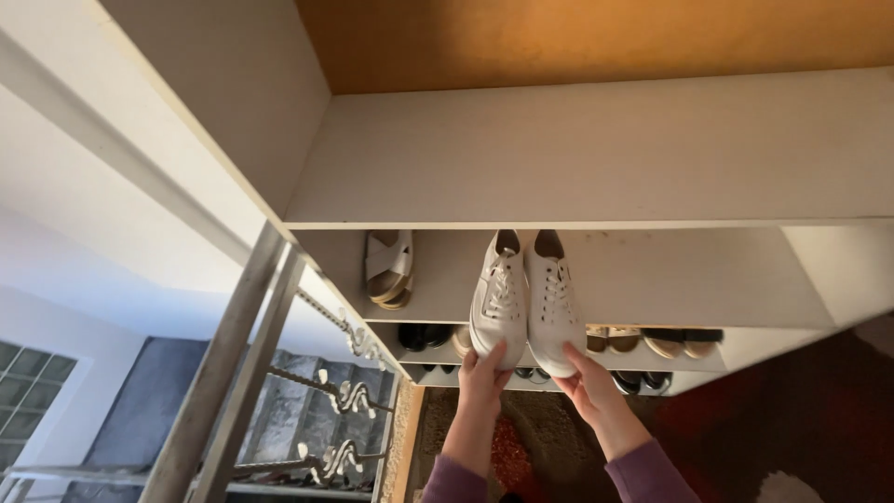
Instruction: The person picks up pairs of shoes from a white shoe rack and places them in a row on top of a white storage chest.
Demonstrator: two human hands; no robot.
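I look down the front of a white shoe rack (577, 149). Two white lace-up sneakers lie side by side on a shelf, toes pointing out toward me. My left hand (484, 374) grips the toe of the left sneaker (500, 296). My right hand (589, 380) grips the toe of the right sneaker (553, 300). Both sneakers hang partly over the shelf's front edge. Purple sleeves cover my wrists.
A pair of cream strap sandals (389, 268) sits left of the sneakers on the same shelf. Lower shelves hold several dark and tan shoes (663, 341). A metal railing with scrollwork (345, 396) runs along the left. A red patterned rug (792, 419) lies below.
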